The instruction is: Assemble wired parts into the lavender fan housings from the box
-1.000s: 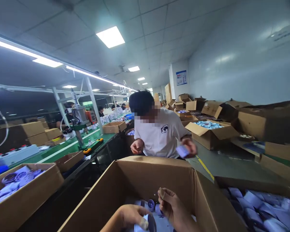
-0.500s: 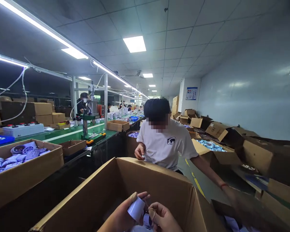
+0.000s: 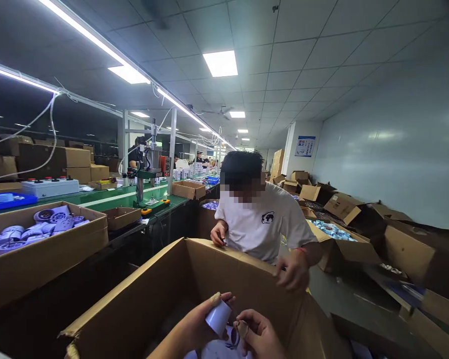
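My left hand (image 3: 195,323) is closed around a white cup-shaped plastic part (image 3: 218,318), tilted, with its wide end toward me. My right hand (image 3: 262,335) is just right of it, thumb and forefinger pinched together. Whatever lies in that pinch is too small or too hidden to name. A tan covering is visible on my left thumb and on a right fingertip. Both hands are over the inside of a big cardboard box (image 3: 134,294). Below them, white plastic parts (image 3: 220,349) lie in the box, partly hidden by my hands.
Across the box, a person in a white shirt (image 3: 252,229) has one hand (image 3: 295,270) at its far rim. A carton of white parts (image 3: 45,274) stands left, beside a green bench (image 3: 115,197) with a press machine (image 3: 149,172). Open cartons (image 3: 407,249) line the right side.
The person opposite has drawn their outstretched arm back from the lower right to the box's far rim. My view has shifted slightly left. My left hand still holds the cup-shaped part.
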Tool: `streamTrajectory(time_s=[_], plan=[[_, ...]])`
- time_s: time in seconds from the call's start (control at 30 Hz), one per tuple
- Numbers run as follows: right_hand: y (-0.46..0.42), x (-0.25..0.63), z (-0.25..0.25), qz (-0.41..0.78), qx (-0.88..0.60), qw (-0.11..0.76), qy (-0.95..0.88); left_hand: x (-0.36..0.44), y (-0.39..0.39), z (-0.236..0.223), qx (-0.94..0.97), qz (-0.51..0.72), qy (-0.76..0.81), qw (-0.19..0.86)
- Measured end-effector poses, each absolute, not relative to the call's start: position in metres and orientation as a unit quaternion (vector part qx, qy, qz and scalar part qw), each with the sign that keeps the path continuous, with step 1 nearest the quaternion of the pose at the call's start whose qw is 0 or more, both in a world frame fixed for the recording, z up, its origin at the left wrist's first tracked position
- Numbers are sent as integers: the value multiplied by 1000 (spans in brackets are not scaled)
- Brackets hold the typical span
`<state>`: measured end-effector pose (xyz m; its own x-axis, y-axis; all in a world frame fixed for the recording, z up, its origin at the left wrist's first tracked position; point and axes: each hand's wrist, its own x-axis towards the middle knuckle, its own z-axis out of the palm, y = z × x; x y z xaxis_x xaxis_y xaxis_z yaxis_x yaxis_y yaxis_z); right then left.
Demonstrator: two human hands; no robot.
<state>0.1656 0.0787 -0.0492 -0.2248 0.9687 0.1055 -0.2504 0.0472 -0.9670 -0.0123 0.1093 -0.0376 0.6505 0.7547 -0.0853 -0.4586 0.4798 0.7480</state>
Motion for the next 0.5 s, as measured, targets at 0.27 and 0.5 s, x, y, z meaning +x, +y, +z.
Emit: streamTrajectory(time_s=[0.27,0.5], plan=[[62,163,-22,568,-367,539,-502,-8,102,-32,389,377,205,815],[44,170,-7,587,-336,618,-401,-21,99,-26,513,412,224,719]])
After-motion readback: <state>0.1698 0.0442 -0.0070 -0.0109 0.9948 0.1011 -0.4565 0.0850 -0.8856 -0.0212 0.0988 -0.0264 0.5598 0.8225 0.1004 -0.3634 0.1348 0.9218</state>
